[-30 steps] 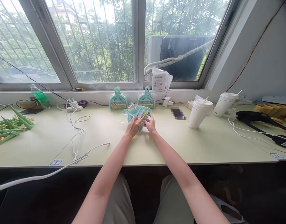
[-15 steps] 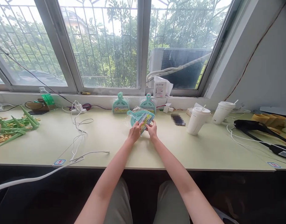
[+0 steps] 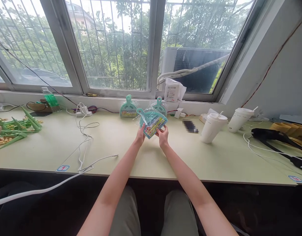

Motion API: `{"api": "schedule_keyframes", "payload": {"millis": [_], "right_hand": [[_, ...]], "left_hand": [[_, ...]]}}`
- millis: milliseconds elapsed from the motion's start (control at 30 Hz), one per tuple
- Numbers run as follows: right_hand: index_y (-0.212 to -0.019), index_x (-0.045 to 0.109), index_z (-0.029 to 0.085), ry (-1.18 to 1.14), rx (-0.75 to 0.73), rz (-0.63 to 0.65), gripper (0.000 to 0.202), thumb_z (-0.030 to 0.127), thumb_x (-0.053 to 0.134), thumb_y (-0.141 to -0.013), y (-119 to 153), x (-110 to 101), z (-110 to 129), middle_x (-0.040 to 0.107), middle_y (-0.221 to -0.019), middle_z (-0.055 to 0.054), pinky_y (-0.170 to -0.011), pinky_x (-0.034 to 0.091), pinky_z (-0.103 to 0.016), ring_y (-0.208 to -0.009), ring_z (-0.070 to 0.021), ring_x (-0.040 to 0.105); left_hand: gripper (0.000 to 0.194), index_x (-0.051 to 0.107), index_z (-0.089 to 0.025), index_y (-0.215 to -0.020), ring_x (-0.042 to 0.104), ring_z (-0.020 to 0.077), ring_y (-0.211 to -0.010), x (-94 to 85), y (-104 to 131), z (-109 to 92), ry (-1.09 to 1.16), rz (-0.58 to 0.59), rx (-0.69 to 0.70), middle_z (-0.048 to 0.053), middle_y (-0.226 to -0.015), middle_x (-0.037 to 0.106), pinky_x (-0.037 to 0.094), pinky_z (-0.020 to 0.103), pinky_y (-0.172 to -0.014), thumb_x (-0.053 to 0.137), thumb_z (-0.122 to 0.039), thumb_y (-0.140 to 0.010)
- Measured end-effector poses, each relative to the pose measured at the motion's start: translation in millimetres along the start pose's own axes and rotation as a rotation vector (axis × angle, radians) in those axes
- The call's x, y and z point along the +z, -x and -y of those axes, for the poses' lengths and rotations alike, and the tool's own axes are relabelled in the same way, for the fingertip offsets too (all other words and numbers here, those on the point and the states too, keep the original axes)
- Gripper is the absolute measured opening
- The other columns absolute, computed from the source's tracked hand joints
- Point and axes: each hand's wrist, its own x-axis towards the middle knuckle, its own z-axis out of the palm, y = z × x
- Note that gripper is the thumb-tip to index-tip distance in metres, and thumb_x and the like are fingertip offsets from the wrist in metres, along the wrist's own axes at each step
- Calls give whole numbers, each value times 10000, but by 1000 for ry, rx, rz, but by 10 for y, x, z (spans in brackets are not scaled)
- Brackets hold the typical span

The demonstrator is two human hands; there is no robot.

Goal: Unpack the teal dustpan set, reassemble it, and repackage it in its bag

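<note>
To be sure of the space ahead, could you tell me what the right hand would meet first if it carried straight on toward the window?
Probably the teal dustpan leaning at the wall just beyond the packaged set held by the right hand; depth is uncertain.

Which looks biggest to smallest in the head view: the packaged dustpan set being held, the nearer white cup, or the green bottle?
1. Packaged dustpan set, largest, though held nearest the camera.
2. Nearer white cup.
3. Green bottle, smallest, and farthest off.
</note>
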Motion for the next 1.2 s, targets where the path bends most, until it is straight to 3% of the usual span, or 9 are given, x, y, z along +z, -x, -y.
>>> {"api": "schedule_keyframes", "payload": {"millis": [100,200,367,467,633,800,967,1200], "right_hand": [[-1273,408,201,-46,12,-82,593,225,675,-744,-24,-25,-7,691,-992,-81,-854,586,-417,-888,-197,700],[-1243,410,213,-70,11,-94,574,220,677,-735,-63,-68,15,686,-1009,-79,-872,579,-413,-897,-195,699],[-1225,405,214,-83,11,-12,558,211,667,-733,-52,-59,38,675,-1017,-73,-868,578,-402,-891,-184,693],[-1214,410,221,-51,21,20,553,240,680,-732,-18,-37,24,672,-1031,-77,-865,576,-402,-907,-187,689],[-1216,416,239,-63,42,5,554,241,682,-731,-20,-47,4,668,-1021,-65,-884,570,-397,-935,-200,683],[-1264,398,276,-47,68,68,605,235,672,-727,-51,-68,14,674,-995,-26,-903,565,-391,-951,-192,673],[-1258,413,265,-67,90,225,639,238,701,-687,-85,-104,48,687,-1012,-15,-943,544,-370,-957,-180,671],[-1169,471,255,-52,86,234,572,230,726,-658,-119,-132,46,690,-984,-21,-951,542,-408,-996,-206,666]], "left_hand": [[642,431,-232,-1325,595,246,-1130,55,32,108,160,170,-180,114,-1230,617,468,442,-966,640,-519,-791],[569,502,-256,-1266,576,238,-1166,87,75,135,143,255,-211,95,-1229,632,463,433,-973,652,-510,-779],[516,577,-202,-1158,597,242,-1124,5,35,46,126,93,-77,98,-1219,640,488,373,-925,662,-493,-740],[574,560,-214,-1182,639,245,-1031,-29,58,-4,19,22,-81,96,-1173,660,518,374,-847,721,-444,-682],[632,542,-246,-1239,628,264,-1077,11,158,-77,-34,148,-26,99,-1194,656,527,374,-841,732,-471,-679],[705,493,-233,-1275,623,281,-1081,-3,124,-48,-29,90,-2,110,-1210,645,542,377,-794,751,-445,-654],[714,489,-241,-1283,628,282,-1069,-35,80,-37,-21,69,-3,109,-1201,649,547,374,-786,750,-440,-649],[712,469,-268,-1310,625,267,-1074,-21,119,-86,-66,116,6,103,-1226,630,540,370,-795,729,-455,-673]]}}
